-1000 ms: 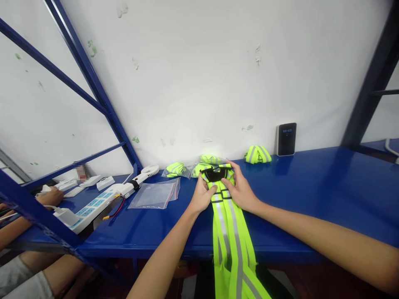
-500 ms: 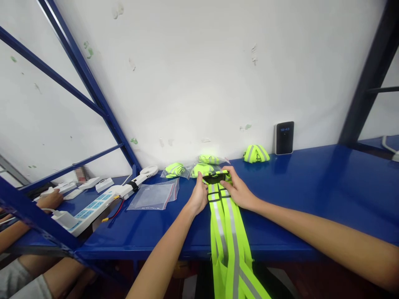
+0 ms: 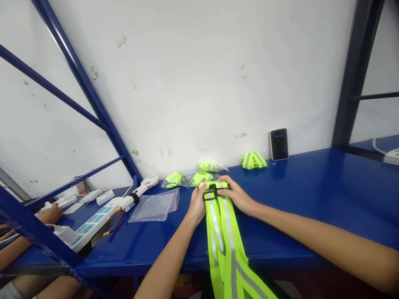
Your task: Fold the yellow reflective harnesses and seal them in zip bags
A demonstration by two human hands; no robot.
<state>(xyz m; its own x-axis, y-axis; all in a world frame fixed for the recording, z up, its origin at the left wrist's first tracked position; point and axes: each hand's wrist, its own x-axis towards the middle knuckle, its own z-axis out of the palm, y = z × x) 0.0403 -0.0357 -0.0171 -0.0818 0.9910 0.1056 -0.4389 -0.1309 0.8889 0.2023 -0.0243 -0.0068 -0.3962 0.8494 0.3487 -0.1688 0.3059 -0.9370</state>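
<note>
Both hands grip the top end of a neon-yellow reflective vest [image 3: 232, 236] made of straps with silver stripes. My left hand [image 3: 198, 203] is closed on the left side of its folded end, thumb on top. My right hand [image 3: 237, 194] pinches the right side, its fingers beside the black buckles. The straps run down over the table's front edge and out of view at the bottom. Just behind the hands lie bagged yellow bundles [image 3: 202, 178], with another bagged bundle [image 3: 175, 178] to their left. Clear zip bags [image 3: 152, 207] lie flat left of my left hand.
A folded yellow bundle [image 3: 254, 160] and a black-fronted device with a clock display [image 3: 279, 144] stand by the wall. On the left are a white fan [image 3: 149, 181], a power strip [image 3: 96, 220] and a blue frame post [image 3: 106, 120]. Another person's hand [image 3: 51, 214] is beyond it.
The vest's end has been folded over between my hands, so yellow fabric now covers the dark opening. My hands have drawn slightly closer together. The view has shifted a little.
</note>
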